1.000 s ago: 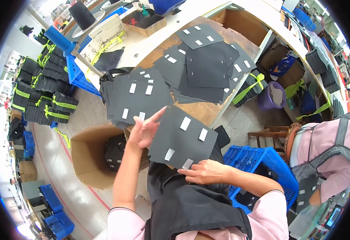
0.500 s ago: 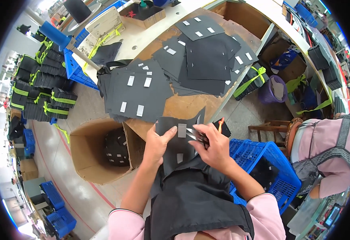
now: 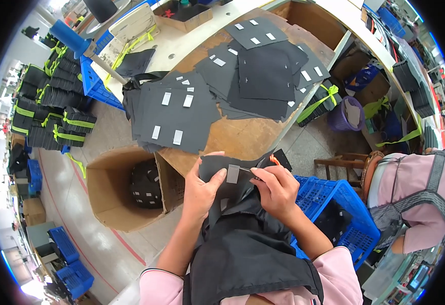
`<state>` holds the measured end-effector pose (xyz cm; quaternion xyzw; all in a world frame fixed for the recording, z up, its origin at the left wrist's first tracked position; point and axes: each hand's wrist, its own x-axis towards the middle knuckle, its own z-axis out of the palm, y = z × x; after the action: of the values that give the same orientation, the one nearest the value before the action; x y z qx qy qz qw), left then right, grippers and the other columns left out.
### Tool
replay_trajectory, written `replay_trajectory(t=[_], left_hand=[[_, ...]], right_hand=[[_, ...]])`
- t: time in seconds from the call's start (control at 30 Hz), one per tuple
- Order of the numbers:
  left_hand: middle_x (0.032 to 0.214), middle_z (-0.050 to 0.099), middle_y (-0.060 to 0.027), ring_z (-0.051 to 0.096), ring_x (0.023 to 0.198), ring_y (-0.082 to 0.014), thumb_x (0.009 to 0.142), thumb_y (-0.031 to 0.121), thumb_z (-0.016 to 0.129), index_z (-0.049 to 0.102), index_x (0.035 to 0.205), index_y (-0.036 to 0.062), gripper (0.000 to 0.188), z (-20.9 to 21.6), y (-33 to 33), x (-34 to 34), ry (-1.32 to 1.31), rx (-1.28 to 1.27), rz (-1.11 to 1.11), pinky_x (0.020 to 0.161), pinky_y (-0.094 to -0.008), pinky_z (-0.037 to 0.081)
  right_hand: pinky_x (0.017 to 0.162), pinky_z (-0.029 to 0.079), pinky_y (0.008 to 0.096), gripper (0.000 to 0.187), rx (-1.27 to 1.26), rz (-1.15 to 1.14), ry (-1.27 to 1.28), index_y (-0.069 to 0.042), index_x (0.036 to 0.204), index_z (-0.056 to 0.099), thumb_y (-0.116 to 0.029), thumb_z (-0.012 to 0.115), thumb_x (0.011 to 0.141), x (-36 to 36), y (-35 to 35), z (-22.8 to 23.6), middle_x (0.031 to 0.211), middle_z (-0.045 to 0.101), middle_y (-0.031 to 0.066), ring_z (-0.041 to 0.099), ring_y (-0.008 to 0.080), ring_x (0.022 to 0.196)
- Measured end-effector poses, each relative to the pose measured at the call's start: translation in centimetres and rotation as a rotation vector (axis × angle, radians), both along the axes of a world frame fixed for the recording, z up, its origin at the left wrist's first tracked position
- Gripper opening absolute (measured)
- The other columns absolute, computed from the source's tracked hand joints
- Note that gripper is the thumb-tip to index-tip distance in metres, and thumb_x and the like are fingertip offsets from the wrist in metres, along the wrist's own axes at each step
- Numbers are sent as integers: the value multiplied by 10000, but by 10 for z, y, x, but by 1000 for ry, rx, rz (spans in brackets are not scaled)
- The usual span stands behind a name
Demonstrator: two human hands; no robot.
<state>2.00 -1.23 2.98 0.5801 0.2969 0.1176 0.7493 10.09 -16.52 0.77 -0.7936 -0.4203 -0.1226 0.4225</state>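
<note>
Right at the person's chest, the left hand [image 3: 202, 190] cups a dark fabric piece [image 3: 227, 188] from the side, fingers curled closed around its folded edge so that the pale rectangular patch [image 3: 232, 174] faces up. Touching it from the other side, the right hand [image 3: 278, 190] pinches closed on the cloth just beside that patch, seemingly with a small orange-tipped tool [image 3: 274, 159] between the fingers, though it is too small to tell for sure; held this way, the patch probably stays steady for close work. Beneath both hands the rest of the cloth drapes over a dark apron [image 3: 248, 259]. Just to the right of the right hand stands a blue plastic crate [image 3: 344, 203], within easy reach. Left of the left hand an open cardboard box [image 3: 126, 188] on the floor holds more dark pieces. Beyond the hands, the wooden bench [image 3: 243, 134] carries fanned stacks of dark sheets with pale patches [image 3: 174, 112]. Far to the right, another person in pink [image 3: 415, 203] sits apart.
</note>
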Motion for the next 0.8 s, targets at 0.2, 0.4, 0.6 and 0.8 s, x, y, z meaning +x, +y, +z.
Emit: replay_trajectory(t=[0.2,0.4,0.6,0.8], left_hand=[[974,614,-36,553,876,-83,837,3,576,578,1113,5,277,-1,1,-2,6,53,-44,796,-229,438],[880,550,7,495,786,-69,895,91,546,567,1116,51,226,-12,5,-1,36,158,-105,734,-213,406],[821,539,10,502,808,-75,773,360,720,564,1070,4,490,-8,9,-4,-18,-79,-316,755,-216,395],[856,642,-49,598,757,-123,772,200,712,627,974,4,294,-10,14,-1,196,-221,-286,711,-262,473]], right_hand=[[545,438,308,306,96,10,42,-55,927,623,-51,730,641,7,0,-2,775,561,73,539,230,583],[597,417,327,218,-136,214,560,-21,825,573,-110,721,691,52,-10,8,741,482,106,502,253,675],[573,338,270,188,-23,394,1101,7,743,496,-93,653,769,44,-17,-3,697,400,29,421,104,661],[603,456,294,225,34,-13,619,-30,911,581,-103,703,736,3,-10,7,784,537,76,536,174,613]])
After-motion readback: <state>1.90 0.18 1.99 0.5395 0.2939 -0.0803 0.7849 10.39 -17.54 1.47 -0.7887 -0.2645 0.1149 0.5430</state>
